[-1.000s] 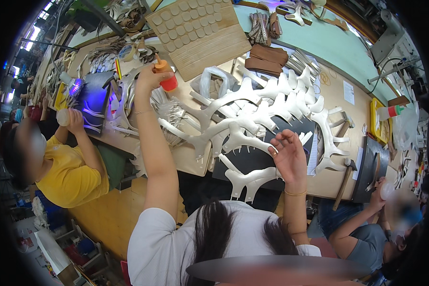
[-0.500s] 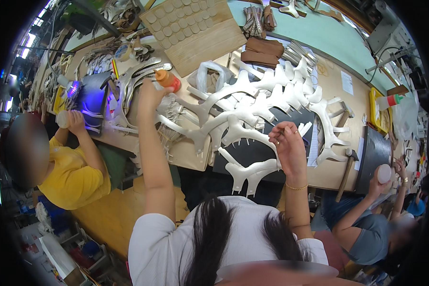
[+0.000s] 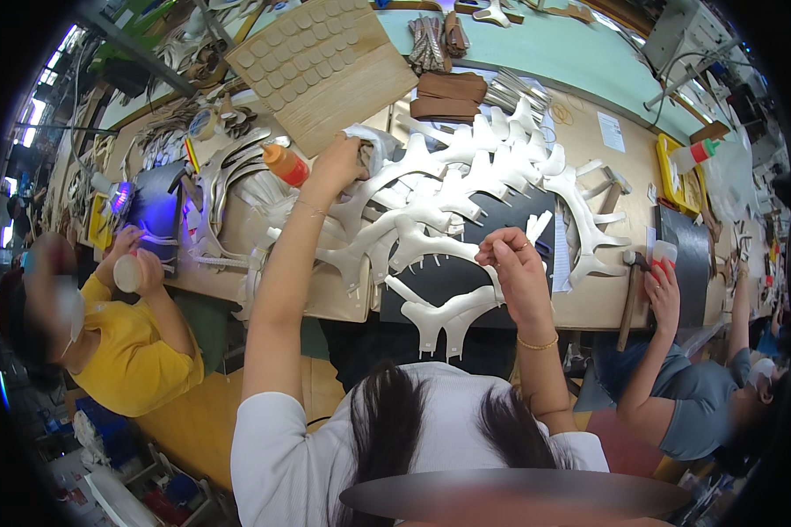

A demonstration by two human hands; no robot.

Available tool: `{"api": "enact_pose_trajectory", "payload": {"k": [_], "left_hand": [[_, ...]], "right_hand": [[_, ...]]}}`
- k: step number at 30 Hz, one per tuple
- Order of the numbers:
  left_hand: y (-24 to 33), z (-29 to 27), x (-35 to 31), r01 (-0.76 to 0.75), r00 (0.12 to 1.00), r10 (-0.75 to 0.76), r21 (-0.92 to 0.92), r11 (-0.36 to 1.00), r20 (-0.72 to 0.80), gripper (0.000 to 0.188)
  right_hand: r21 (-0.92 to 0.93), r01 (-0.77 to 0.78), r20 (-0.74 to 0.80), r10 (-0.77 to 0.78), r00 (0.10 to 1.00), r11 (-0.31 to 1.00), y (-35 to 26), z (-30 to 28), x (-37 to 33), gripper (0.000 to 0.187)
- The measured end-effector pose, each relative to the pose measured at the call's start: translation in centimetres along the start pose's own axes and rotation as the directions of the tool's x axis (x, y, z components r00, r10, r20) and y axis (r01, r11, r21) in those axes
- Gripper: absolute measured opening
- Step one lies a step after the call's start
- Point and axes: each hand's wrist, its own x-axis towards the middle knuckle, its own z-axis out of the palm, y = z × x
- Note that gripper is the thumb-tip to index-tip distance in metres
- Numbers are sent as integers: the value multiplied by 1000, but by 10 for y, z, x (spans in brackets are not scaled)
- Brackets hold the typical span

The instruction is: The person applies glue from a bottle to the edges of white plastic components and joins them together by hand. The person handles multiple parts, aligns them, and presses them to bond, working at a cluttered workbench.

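Note:
My left hand [image 3: 338,169] is at the mouth of a whitish plastic bag [image 3: 379,147]; its fingertips are hidden there, and so is whatever they touch. To the left of that wrist is an orange squeeze bottle [image 3: 285,164] with a red band, tilted in view. My right hand [image 3: 520,274] hovers above the near pieces, its fingers curled together against the thumb; anything pinched between them is too small to make out. Beneath and beyond it spreads a heap of white branching pieces with slim prongs [image 3: 453,206]. A similar white piece [image 3: 439,321] overhangs the bench's near edge.
A wooden board [image 3: 330,92] bearing rows of rounded pads lies beyond the bag. Brown strips [image 3: 448,95] sit behind the heap. A hammer [image 3: 630,294] rests at the right near a yellow tray [image 3: 682,176]. Co-workers sit on both sides, one in a yellow shirt [image 3: 141,351].
My left hand has let go of the orange bottle and moved right to the plastic bag. My right hand stays over the near white pieces, fingers curled. The view has shifted slightly.

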Motion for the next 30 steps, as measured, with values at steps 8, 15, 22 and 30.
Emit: {"api": "enact_pose_trajectory", "payload": {"k": [8,15,22,30], "left_hand": [[-12,-1,6,-108,994,108,69,992,13,31],[-28,4,14,-222,975,222,44,974,6,23],[-43,-12,26,9,993,30,-327,945,114,25],[-47,-16,23,-10,999,-26,-622,783,-48,29]], "right_hand": [[5,-7,-36,7,999,1000,1,-10,0,13],[36,-8,-36,9,999,999,0,-9,1,15],[-1,-1,-78,1,997,1000,-3,-17,-1,14],[31,-19,-73,22,997,999,-5,-14,3,14]]}}
